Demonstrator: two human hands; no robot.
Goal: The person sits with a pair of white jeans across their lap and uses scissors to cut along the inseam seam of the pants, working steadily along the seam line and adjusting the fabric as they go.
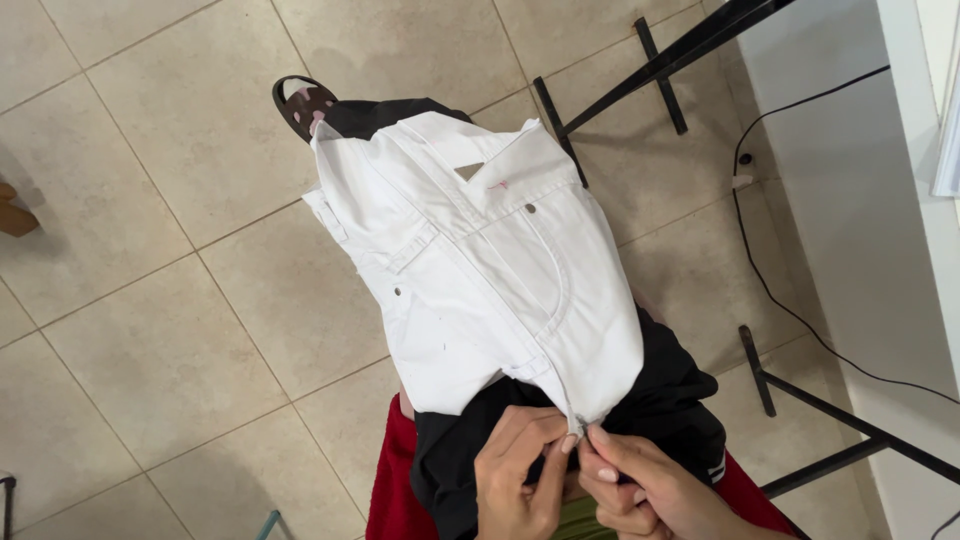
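A pair of white denim trousers lies over my lap and leg, waistband end toward me, with pockets and metal rivets showing. My left hand and my right hand meet at the near edge of the garment, fingertips pinching the small metal zipper or fastener there. Both hands are closed on that spot. Under the trousers I see black clothing and a red cloth. My foot in a dark sandal pokes out beyond the far end.
Beige tiled floor spreads to the left. Black metal table legs stand at the upper right and another leg frame at the lower right. A black cable runs along a white wall. A brown object sits at the left edge.
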